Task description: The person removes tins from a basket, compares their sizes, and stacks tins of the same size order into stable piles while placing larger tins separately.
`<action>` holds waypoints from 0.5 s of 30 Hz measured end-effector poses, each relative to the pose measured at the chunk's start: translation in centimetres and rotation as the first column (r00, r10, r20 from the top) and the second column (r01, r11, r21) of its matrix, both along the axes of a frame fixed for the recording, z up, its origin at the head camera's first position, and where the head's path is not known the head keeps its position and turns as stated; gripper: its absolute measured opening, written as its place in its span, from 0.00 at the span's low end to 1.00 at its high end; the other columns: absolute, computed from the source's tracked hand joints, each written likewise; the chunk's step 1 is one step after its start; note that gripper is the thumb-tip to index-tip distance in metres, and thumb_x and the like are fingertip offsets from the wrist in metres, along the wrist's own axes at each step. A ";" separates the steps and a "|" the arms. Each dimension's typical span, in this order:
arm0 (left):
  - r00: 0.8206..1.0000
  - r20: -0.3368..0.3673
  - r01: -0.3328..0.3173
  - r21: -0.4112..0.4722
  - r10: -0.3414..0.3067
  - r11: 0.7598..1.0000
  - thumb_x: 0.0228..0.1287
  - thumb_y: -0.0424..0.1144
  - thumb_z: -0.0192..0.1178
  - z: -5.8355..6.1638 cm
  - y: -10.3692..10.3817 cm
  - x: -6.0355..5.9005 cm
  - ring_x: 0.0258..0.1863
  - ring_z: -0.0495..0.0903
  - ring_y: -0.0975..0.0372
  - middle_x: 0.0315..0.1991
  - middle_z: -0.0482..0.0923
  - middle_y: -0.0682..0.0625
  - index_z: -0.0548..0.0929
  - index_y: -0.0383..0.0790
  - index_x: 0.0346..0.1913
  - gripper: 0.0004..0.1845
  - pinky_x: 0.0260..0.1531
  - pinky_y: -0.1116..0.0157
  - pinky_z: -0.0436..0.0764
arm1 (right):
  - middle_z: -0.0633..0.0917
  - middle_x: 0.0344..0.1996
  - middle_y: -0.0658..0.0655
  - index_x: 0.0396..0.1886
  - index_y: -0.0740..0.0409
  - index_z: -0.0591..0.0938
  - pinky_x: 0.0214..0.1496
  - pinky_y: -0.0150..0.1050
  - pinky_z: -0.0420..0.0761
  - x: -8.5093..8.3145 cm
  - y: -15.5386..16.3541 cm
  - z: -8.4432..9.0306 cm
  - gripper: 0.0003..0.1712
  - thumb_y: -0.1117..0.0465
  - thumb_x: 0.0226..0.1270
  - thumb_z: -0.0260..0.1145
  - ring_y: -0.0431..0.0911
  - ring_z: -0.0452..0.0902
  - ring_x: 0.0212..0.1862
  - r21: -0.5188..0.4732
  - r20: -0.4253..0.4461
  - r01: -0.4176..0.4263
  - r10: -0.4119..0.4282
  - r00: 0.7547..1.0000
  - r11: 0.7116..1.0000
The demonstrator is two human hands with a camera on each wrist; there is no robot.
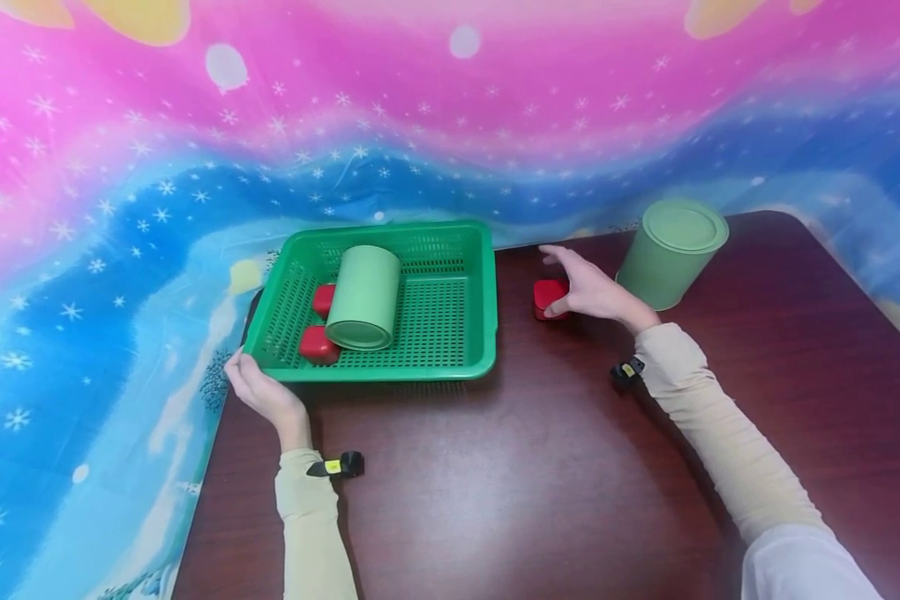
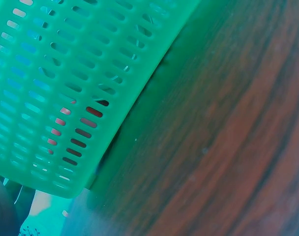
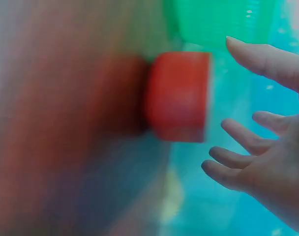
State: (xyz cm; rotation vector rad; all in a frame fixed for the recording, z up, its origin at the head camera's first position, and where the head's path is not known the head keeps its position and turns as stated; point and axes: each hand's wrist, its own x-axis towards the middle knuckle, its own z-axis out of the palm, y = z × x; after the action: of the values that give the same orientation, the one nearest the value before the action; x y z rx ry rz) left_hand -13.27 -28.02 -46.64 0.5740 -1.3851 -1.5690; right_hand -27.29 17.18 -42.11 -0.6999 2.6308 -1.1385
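Observation:
My left hand [image 1: 266, 400] rests at the front left corner of a green plastic basket [image 1: 375, 374], its fingers against the outside of the rim. In the left wrist view the slotted basket wall [image 2: 66, 88] fills the upper left, with part of the hand at the lower left edge. My right hand [image 1: 596, 287] is over a small red box [image 1: 550, 298] on the table, thumb and fingers spread around it. The right wrist view shows that red box [image 3: 181, 97] in front of the spread fingers [image 3: 238, 162], a gap between them.
Inside the basket a light green canister [image 1: 366, 296] lies on its side, next to a red box [image 1: 319, 344] and another red box [image 1: 322, 300]. A second light green canister [image 1: 671, 254] stands upright right of my right hand. Patterned cloth [image 1: 420, 125] hangs behind the dark wooden table [image 1: 532, 483].

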 end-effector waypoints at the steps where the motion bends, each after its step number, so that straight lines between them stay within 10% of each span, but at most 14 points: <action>1: 1.000 0.002 -0.001 -0.003 0.001 1.000 0.80 0.40 0.45 -0.1 0.0 0.0 0.36 0.64 0.62 0.32 0.66 0.52 0.78 0.36 0.48 0.13 0.47 0.65 0.63 | 0.69 0.72 0.69 0.80 0.64 0.59 0.73 0.61 0.61 0.1 -0.3 0.6 0.59 0.71 0.49 0.80 0.62 0.63 0.73 0.006 -0.021 -0.005 0.005 1.000 1.000; 15: 1.000 -0.009 -0.003 0.001 0.003 1.000 0.80 0.39 0.44 -0.3 -0.4 -0.3 0.32 0.61 0.64 0.30 0.62 0.49 0.77 0.35 0.44 0.13 0.46 0.65 0.60 | 0.63 0.78 0.62 0.82 0.60 0.57 0.76 0.60 0.58 1.3 -5.5 7.0 0.54 0.65 0.61 0.76 0.55 0.56 0.78 -0.035 -0.152 -0.095 0.089 0.984 0.995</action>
State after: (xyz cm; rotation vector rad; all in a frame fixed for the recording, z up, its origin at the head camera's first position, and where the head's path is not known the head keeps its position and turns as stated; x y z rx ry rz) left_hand -13.55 -28.42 -46.90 0.5685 -1.3760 -1.5679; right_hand -26.03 11.67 -35.14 -0.9410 2.6707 -1.1606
